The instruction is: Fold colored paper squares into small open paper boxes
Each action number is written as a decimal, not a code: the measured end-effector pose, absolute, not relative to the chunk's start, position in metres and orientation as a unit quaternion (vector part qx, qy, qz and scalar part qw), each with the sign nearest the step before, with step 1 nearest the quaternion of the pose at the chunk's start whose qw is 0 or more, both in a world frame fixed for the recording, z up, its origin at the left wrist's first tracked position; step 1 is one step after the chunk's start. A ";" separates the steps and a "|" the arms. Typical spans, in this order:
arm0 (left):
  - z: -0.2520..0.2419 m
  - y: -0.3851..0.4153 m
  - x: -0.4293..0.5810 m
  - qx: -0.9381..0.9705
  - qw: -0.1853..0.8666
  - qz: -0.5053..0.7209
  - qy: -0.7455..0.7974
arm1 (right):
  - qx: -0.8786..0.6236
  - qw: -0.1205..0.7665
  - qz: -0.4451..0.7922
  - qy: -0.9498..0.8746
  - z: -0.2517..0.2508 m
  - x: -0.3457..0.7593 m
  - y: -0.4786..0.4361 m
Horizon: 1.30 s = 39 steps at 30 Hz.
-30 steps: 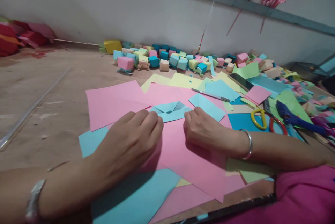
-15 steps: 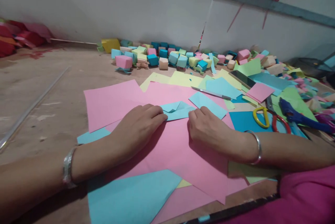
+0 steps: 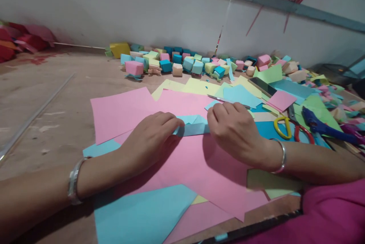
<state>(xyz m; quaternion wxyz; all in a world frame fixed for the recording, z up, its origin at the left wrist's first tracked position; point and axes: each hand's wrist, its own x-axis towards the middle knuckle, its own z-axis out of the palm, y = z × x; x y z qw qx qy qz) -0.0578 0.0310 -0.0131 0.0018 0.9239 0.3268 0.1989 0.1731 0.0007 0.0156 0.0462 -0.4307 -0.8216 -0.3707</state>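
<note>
A folded strip of light blue paper (image 3: 195,128) stands between my two hands, with small triangular folds along its upper edge. Its left end is pinched in the fingers of my left hand (image 3: 155,137). At the right end, my right hand (image 3: 234,131) is closed over the paper, its fingertips partly hidden. Beneath both hands spread large pink sheets (image 3: 176,168). Another light blue piece (image 3: 212,104) peeks out behind my right hand, mostly covered by it.
Small paper boxes (image 3: 176,69) line the wall. At right lie scissors (image 3: 282,128), a blue glue gun (image 3: 322,124), a dark phone (image 3: 262,86) and paper scraps. A pen (image 3: 216,98) rests behind my right hand. A light blue sheet (image 3: 139,213) lies in front.
My right hand has risen and turned, now covering the strip's right end and much of the blue piece behind. The strip's near edge has been lifted from the pink paper.
</note>
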 end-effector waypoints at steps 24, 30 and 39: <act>-0.011 0.053 -0.069 0.921 0.044 0.236 0.306 | -0.163 0.058 -0.098 -0.980 0.015 0.175 0.016; 0.010 0.035 -0.068 0.917 0.117 0.159 0.345 | -0.197 0.060 -0.003 -0.979 0.008 0.170 0.016; 0.010 0.015 -0.057 0.908 0.138 0.120 0.376 | -0.317 0.111 0.121 -0.934 -0.012 0.158 0.019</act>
